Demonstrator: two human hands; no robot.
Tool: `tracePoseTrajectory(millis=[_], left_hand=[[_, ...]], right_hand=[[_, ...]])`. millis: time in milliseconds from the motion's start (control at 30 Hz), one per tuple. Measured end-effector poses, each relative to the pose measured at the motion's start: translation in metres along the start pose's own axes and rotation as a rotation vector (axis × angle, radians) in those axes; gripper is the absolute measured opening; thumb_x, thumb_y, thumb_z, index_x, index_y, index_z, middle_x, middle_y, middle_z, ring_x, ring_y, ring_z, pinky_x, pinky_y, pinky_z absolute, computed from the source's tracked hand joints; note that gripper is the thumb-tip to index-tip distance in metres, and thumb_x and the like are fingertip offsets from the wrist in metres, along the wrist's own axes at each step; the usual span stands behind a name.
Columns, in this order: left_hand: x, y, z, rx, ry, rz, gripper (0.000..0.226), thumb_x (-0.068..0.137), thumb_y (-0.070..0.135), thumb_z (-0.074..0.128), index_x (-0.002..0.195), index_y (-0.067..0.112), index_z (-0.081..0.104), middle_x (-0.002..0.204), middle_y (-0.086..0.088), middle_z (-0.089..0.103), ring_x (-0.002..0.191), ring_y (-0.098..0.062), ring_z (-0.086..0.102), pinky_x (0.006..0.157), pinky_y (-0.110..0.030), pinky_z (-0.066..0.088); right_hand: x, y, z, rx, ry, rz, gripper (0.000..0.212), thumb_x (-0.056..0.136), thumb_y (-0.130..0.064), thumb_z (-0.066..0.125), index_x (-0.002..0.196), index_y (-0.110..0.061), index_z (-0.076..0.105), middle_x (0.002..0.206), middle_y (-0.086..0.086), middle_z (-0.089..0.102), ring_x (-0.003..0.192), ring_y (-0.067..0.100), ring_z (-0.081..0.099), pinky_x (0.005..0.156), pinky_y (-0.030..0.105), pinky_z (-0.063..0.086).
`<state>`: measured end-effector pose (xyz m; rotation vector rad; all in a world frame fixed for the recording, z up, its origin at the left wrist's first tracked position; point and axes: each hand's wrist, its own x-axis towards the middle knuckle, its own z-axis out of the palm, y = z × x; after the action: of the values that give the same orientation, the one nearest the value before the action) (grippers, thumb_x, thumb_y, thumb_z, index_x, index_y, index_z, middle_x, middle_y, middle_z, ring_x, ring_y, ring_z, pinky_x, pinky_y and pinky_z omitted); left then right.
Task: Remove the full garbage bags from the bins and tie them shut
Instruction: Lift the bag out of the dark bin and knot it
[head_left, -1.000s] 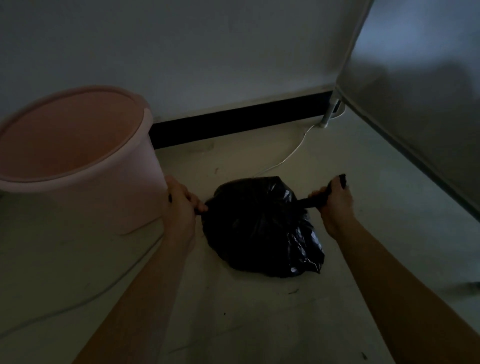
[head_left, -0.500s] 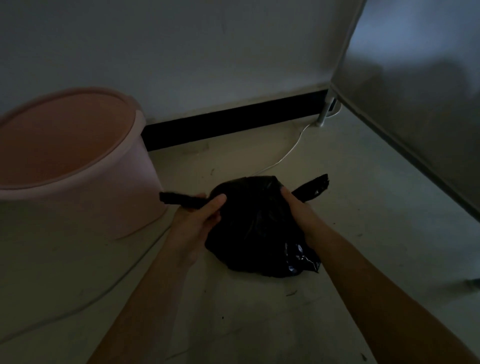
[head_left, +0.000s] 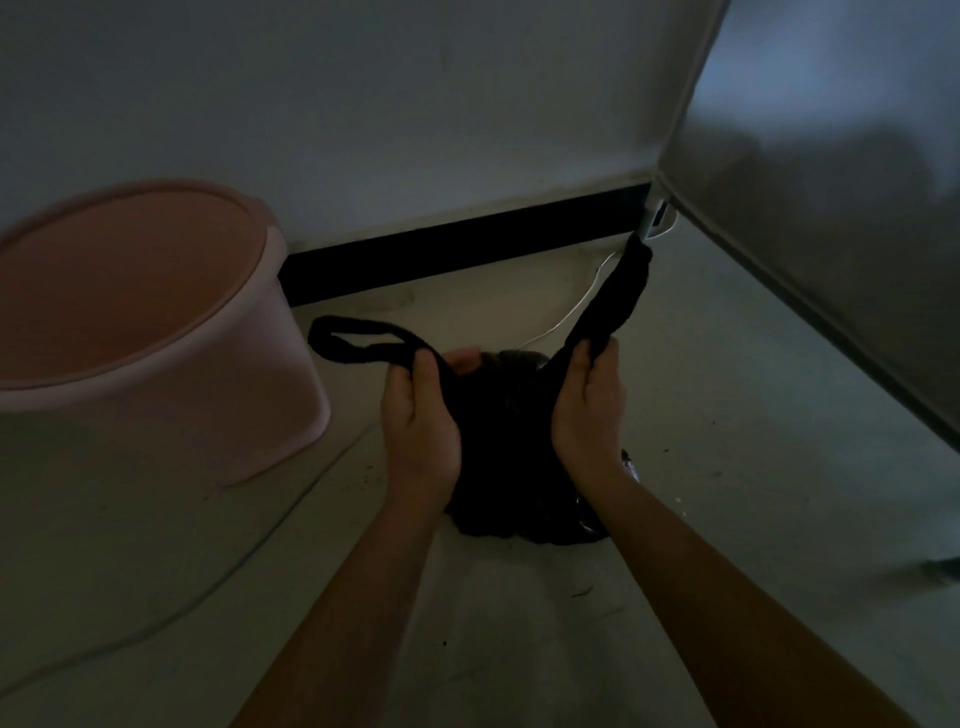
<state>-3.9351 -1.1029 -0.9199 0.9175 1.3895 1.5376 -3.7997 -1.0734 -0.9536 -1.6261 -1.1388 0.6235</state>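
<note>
Floor (head_left: 727, 467) in a dim corner carries a black garbage bag (head_left: 498, 467), which lies outside the pink bin (head_left: 280, 374), just to its right. The left hand (head_left: 421, 426) has its fingers curled round the bag's left handle (head_left: 353, 345), whose loop sticks out toward the bin. The right hand (head_left: 589, 410) grips the right handle (head_left: 618, 296), which stands up toward the corner. A white cable (head_left: 571, 312) lies behind the bag.

Both hands now grip the bag's (head_left: 509, 467) handles closer together.
</note>
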Motion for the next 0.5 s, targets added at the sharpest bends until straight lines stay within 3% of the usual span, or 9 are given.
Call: tracePoseTrajectory(millis=[67, 133, 233, 300, 400, 500], left_hand=[[0.004, 0.002, 0.008, -0.001, 0.035, 0.015, 0.036, 0.108, 0.028, 0.034, 0.084, 0.024, 0.060, 0.075, -0.004, 0.073, 0.080, -0.026, 0.071, 0.081, -0.037, 0.057], [0.011, -0.013, 0.009, 0.066, 0.046, -0.019, 0.032, 0.108, 0.030, 0.033, 0.085, 0.016, 0.050, 0.061, 0.000, 0.062, 0.065, -0.019, 0.066, 0.074, -0.036, 0.054], [0.008, -0.051, -0.003, 0.255, -0.021, -0.146, 0.033, 0.108, 0.033, 0.031, 0.098, 0.010, 0.053, 0.073, 0.000, 0.058, 0.055, -0.002, 0.055, 0.069, -0.030, 0.045], [-0.002, -0.069, -0.012, 0.389, -0.051, -0.197, 0.040, 0.108, 0.033, 0.031, 0.129, 0.006, 0.052, 0.105, 0.005, 0.057, 0.079, 0.006, 0.055, 0.081, -0.018, 0.039], [-0.006, -0.081, -0.017, 0.461, -0.008, -0.122, 0.044, 0.108, 0.029, 0.032, 0.141, 0.004, 0.046, 0.127, -0.004, 0.055, 0.122, -0.016, 0.051, 0.085, -0.003, 0.027], [0.000, -0.088, -0.014, 0.492, 0.026, -0.140, 0.041, 0.108, 0.026, 0.032, 0.135, 0.000, 0.050, 0.121, -0.007, 0.060, 0.113, -0.019, 0.055, 0.075, 0.002, 0.029]], right_hand=[[-0.001, 0.003, 0.005, -0.049, 0.014, -0.002, 0.021, 0.108, -0.032, 0.031, 0.102, -0.018, 0.044, 0.068, -0.006, 0.051, 0.055, 0.004, 0.050, 0.051, 0.029, 0.040], [-0.001, 0.013, 0.010, -0.117, -0.030, 0.049, 0.023, 0.108, -0.035, 0.031, 0.100, -0.017, 0.044, 0.070, -0.004, 0.052, 0.060, 0.013, 0.053, 0.054, 0.033, 0.040], [-0.017, 0.048, 0.015, -0.265, -0.243, 0.085, 0.026, 0.108, -0.032, 0.031, 0.092, -0.016, 0.043, 0.073, 0.001, 0.051, 0.065, 0.021, 0.055, 0.054, 0.036, 0.036], [-0.033, 0.071, 0.018, -0.325, -0.330, 0.064, 0.026, 0.108, -0.030, 0.032, 0.090, -0.015, 0.043, 0.076, 0.000, 0.050, 0.067, 0.017, 0.052, 0.059, 0.034, 0.034], [-0.041, 0.083, 0.021, -0.324, -0.314, 0.059, 0.024, 0.108, -0.029, 0.033, 0.091, -0.014, 0.044, 0.078, 0.000, 0.050, 0.067, 0.015, 0.051, 0.059, 0.032, 0.037], [-0.037, 0.083, 0.027, -0.335, -0.298, 0.047, 0.022, 0.108, -0.027, 0.034, 0.093, -0.014, 0.043, 0.079, -0.001, 0.049, 0.067, 0.014, 0.049, 0.054, 0.025, 0.034]])
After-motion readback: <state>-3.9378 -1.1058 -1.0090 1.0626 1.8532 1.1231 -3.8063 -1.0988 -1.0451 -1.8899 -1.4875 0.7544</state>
